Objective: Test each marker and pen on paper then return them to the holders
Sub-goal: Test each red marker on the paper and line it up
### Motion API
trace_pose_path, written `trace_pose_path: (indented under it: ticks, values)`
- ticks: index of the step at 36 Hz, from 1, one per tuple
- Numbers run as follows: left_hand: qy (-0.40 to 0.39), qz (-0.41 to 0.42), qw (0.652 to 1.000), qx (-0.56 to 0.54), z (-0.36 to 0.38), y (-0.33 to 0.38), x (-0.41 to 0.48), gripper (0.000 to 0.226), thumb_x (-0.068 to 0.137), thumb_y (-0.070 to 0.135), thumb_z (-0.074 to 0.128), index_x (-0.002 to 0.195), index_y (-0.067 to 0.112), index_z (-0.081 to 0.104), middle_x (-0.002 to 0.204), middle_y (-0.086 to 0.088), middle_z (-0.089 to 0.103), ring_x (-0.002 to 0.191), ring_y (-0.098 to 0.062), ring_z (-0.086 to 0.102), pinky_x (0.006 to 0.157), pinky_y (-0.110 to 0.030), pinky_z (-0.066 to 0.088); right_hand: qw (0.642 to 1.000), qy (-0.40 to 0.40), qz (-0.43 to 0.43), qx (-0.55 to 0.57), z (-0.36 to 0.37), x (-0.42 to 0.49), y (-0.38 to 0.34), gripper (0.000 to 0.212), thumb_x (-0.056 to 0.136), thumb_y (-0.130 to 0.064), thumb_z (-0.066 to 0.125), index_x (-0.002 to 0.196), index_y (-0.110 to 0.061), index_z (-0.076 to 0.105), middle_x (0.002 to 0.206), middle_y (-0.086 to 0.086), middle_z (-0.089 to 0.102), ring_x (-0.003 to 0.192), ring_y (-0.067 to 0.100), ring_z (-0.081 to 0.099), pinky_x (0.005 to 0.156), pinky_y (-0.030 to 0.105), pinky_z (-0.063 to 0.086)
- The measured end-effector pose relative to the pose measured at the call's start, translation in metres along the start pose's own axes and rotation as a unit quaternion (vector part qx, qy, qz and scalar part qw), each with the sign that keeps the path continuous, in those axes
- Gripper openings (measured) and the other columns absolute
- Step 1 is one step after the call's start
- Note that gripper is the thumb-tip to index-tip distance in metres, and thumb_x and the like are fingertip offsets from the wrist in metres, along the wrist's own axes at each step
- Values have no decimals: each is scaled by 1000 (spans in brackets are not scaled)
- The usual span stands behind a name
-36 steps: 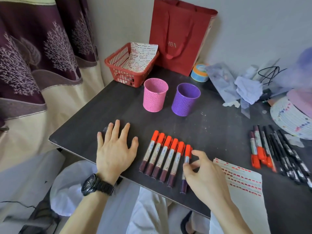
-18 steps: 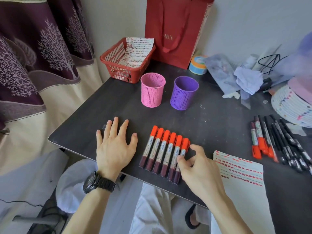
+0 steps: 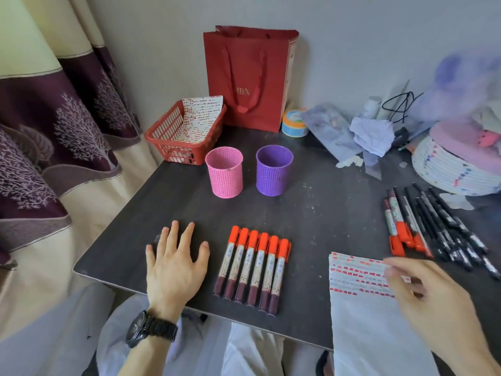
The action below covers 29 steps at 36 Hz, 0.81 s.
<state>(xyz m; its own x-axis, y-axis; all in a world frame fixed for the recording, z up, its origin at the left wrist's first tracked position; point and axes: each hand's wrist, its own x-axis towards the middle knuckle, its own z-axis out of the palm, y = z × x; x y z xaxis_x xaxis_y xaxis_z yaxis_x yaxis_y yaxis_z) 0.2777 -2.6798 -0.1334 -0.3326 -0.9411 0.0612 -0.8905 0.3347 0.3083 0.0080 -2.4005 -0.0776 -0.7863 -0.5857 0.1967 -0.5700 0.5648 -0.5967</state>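
Note:
Several orange-capped markers (image 3: 253, 267) lie side by side in a neat row near the table's front edge. My left hand (image 3: 173, 267) rests flat on the dark table (image 3: 311, 221) just left of them, fingers spread. My right hand (image 3: 433, 297) hovers blurred over the white test paper (image 3: 357, 278), which carries rows of red marks; its fingers are loosely curled and hold nothing. A pink mesh holder (image 3: 224, 172) and a purple mesh holder (image 3: 273, 170) stand upright behind the row. More orange markers and black pens (image 3: 433, 229) lie at the right.
A red basket (image 3: 165, 137) holding marked paper sits at the back left, beside a red paper bag (image 3: 249, 77). A tape roll (image 3: 294, 123), crumpled cloth (image 3: 371, 137) and a woven white basket (image 3: 455, 172) crowd the back right. A curtain hangs left.
My right hand let go of the last marker in the row and moved right, over the paper. The markers now lie aligned. My left hand stayed flat.

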Motion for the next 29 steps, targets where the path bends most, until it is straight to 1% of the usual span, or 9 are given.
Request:
trace_pose_path:
  ticks: [2,6,10,12,14,20,23,26,29]
  values:
    - [0,-2,1000,-1,-2,2,-1,61,99,61,31,154,35,34,166,0,24,155,-20,14,125,-51,9,998,23,-4,-57,-4,4,25,29,84,-11,77,99,-36,73,104,-11,68,92,25,65,83,33,47]
    - [-13,-12,1000,-15,-7,6,-3,58,100,55,41,154,32,37,166,-1,24,154,-21,14,124,-51,9,992,9,15,-122,-6,5,69,32,87,-10,73,118,-16,74,129,6,68,123,35,56,107,48,43]
    - [19,-9,998,-61,-17,21,-7,48,99,32,59,144,17,53,155,-12,44,148,-32,29,122,-53,18,992,13,22,-125,3,-8,89,37,91,-9,71,128,-7,70,140,9,62,134,34,51,111,53,42]
    - [67,38,992,-101,-20,37,-11,39,94,16,66,132,7,61,137,-17,59,135,-39,44,116,-51,30,990,36,-2,-137,7,-14,90,32,95,-11,64,127,-3,70,140,13,62,133,35,53,110,55,45]
    - [85,94,984,-122,-23,61,-18,33,91,12,67,124,10,65,124,-11,66,125,-35,51,110,-46,37,989,43,-12,-138,8,-15,89,37,95,-17,58,125,-3,71,139,14,63,133,36,55,110,53,44]
    - [-23,248,954,-165,-18,166,-40,26,94,33,62,120,33,64,124,14,63,119,-14,53,100,-30,42,992,30,4,-125,4,-14,87,38,89,-12,73,127,-7,71,141,10,62,137,30,52,112,45,40]
    - [-104,312,936,-128,-5,222,-47,33,96,47,54,127,37,57,132,15,58,123,-12,51,100,-35,48,994,22,5,-111,1,-15,90,37,92,-16,71,129,-11,71,144,7,61,139,26,50,113,42,39]
    - [-155,318,931,-87,10,274,-49,43,95,58,51,130,35,53,131,12,58,122,-14,52,98,-43,50,994,15,1,-106,0,-14,93,37,94,-22,68,131,-15,70,146,3,58,142,22,46,115,39,37]
    - [-178,300,936,-56,26,314,-46,51,92,67,47,126,29,51,122,7,62,114,-19,58,90,-43,53,995,15,1,-97,0,-13,95,37,95,-25,67,131,-17,70,147,0,58,143,20,45,115,36,34]
